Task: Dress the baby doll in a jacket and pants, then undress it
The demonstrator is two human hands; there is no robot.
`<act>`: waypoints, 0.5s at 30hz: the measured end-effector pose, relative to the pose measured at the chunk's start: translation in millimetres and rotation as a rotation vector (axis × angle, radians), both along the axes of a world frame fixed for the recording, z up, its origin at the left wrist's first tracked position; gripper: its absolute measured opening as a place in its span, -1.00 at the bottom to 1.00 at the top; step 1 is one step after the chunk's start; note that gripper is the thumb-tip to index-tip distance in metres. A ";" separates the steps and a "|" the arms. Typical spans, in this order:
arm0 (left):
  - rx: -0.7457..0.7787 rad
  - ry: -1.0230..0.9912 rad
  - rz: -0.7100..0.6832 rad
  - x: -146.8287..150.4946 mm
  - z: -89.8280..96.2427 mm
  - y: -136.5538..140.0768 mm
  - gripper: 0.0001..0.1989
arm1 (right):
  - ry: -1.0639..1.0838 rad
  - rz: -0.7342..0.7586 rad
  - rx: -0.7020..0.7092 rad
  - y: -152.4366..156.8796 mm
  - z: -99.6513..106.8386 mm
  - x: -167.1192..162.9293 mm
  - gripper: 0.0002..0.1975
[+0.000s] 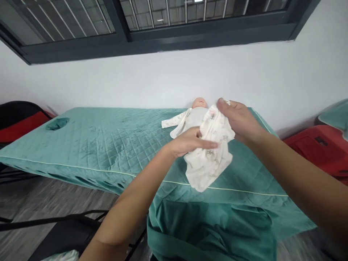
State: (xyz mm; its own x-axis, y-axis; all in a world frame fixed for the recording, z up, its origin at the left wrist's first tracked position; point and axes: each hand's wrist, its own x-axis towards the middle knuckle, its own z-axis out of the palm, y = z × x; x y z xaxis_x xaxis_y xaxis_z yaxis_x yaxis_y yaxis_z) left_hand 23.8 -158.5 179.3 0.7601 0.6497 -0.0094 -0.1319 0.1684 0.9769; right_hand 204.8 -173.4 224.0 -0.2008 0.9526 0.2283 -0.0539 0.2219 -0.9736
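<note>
A baby doll (199,103) lies on its back on the green quilted bed, its body pale grey. A white patterned sleeve (174,121) of a baby top is spread out beside it. In front of the doll I hold up a white baby garment (210,165) with small printed figures. My left hand (190,140) grips its left side, thumb across the front. My right hand (237,117) pinches its upper right corner. Cloth and hands hide the doll's lower body. Whether the held cloth joins the spread top, I cannot tell.
The bed (95,145) stands against a white wall under a barred window (174,14), with a face hole (57,123) at its left end. Red plastic chairs (318,148) are at right. A black chair (65,235) is at lower left, another black-and-red one at far left.
</note>
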 end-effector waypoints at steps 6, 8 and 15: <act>-0.070 -0.174 0.269 -10.8 -15.6 5.9 -0.52 | -0.010 0.213 -0.134 -4.9 -19.4 9.6 -0.51; -0.064 -0.220 0.352 -15.6 -20.5 11.7 -0.53 | -0.163 0.355 -0.174 -7.7 -28.7 10.8 -0.56; -0.164 -0.179 0.279 -22.8 -42.4 9.7 -0.51 | -0.154 0.246 -0.219 -5.5 -48.3 -0.9 -0.73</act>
